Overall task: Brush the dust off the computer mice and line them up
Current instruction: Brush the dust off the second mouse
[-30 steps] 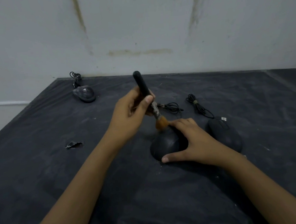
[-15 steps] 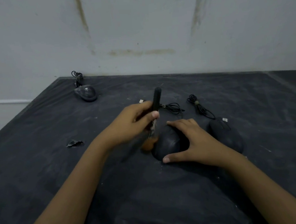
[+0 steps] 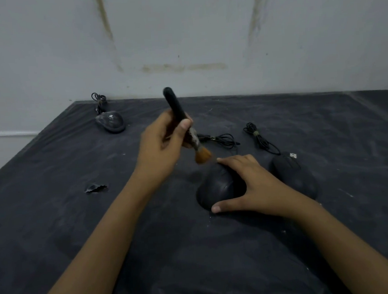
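Observation:
My left hand (image 3: 163,144) grips a black-handled brush (image 3: 188,130) with orange bristles, held tilted just above the front end of a black mouse (image 3: 216,187) in the middle of the table. My right hand (image 3: 250,185) holds that mouse from its right side, thumb at the near end and fingers along the far end. A second black mouse (image 3: 294,176) lies just right of it, its cable (image 3: 260,140) coiled behind. A third mouse (image 3: 111,122), dusty grey, sits at the far left with its cable (image 3: 98,100) bundled behind it.
The table is covered by a dusty black cloth (image 3: 79,223). A small dark scrap (image 3: 95,188) lies left of my left forearm. Another thin cable (image 3: 222,139) lies behind the held mouse. A stained white wall (image 3: 180,37) stands behind the table.
The brush had swept down to the left side of the mouse half a second ago; it has now lifted back up over the mouse's front end. My right hand stayed in place.

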